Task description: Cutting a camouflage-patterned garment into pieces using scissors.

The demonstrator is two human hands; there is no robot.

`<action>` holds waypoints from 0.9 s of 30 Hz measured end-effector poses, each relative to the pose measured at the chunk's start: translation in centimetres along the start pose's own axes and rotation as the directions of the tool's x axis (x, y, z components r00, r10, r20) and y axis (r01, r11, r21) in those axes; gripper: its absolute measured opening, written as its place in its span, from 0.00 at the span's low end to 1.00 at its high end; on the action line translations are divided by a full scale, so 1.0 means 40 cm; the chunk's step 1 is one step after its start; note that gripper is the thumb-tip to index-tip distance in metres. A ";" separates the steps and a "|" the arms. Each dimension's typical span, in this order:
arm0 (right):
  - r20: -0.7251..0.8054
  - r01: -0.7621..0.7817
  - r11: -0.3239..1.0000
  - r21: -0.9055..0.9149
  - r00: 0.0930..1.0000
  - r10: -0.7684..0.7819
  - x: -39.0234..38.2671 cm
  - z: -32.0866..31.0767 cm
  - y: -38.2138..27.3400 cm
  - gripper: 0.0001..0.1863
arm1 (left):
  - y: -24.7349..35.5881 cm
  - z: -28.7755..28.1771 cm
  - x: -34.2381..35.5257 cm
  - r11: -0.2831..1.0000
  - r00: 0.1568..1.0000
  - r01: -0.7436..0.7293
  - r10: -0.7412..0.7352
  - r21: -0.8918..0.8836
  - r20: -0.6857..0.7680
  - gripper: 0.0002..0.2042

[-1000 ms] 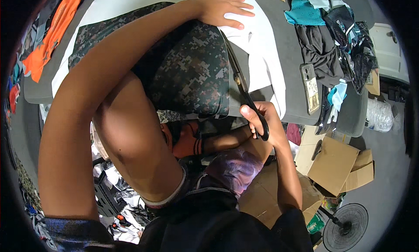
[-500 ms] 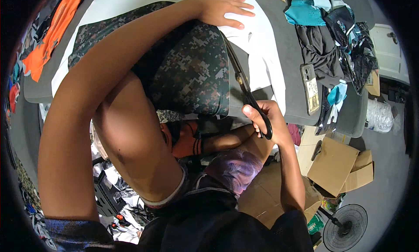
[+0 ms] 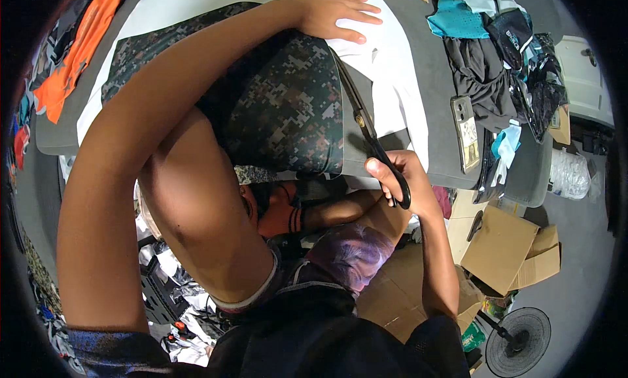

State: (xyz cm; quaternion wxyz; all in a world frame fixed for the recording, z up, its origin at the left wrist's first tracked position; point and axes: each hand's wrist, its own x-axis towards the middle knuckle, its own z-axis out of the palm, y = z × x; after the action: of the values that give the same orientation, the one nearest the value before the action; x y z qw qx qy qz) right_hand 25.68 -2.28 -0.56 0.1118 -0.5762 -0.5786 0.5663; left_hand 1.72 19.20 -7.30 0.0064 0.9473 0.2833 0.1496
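Note:
A dark green digital-camouflage fabric piece (image 3: 288, 109) lies over white fabric (image 3: 392, 64) on the grey table. My left hand (image 3: 333, 15) rests flat with fingers spread, at the far right corner of the camouflage piece and on the white fabric. In my right hand (image 3: 409, 181) is a pair of long dark scissors (image 3: 364, 120), thumb and fingers through the handles. Its blades look nearly together and run along the right edge of the camouflage fabric, tips pointing toward my left hand. Whether the blades grip any fabric I cannot tell.
A phone (image 3: 465, 134) lies on the grey table (image 3: 432, 109), beside dark shorts (image 3: 481, 77) and teal fabric (image 3: 458, 15). Orange fabric (image 3: 78, 54) is at the far left. Cardboard boxes (image 3: 500, 247) and a fan (image 3: 518, 342) stand at the lower right. My bent knee (image 3: 190, 181) is against the table's front.
The scissors' handles and my right hand have shifted very slightly to the right. My left hand and the camouflage fabric stay in place.

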 end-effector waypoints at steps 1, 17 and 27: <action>0.008 0.012 1.000 -0.004 1.000 -0.012 0.002 0.000 0.003 0.25 | 0.000 0.000 0.000 1.000 1.000 0.000 0.000 -0.001 -0.001 0.25; 0.195 0.017 0.994 0.111 0.980 -0.039 0.023 -0.047 0.023 0.25 | -0.033 0.003 0.009 0.996 0.996 0.084 -0.084 -0.005 0.044 0.25; 0.190 -0.009 1.000 0.019 0.982 0.006 0.065 -0.051 -0.028 0.25 | -0.047 -0.018 0.001 0.987 0.984 0.157 -0.158 0.018 0.078 0.26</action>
State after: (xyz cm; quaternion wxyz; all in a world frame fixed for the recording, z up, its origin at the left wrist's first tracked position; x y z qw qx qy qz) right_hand 25.87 1.22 -0.38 0.0597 -0.5207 -0.5789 0.6246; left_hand 0.55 20.75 -6.77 0.0240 0.9271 0.3576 0.1095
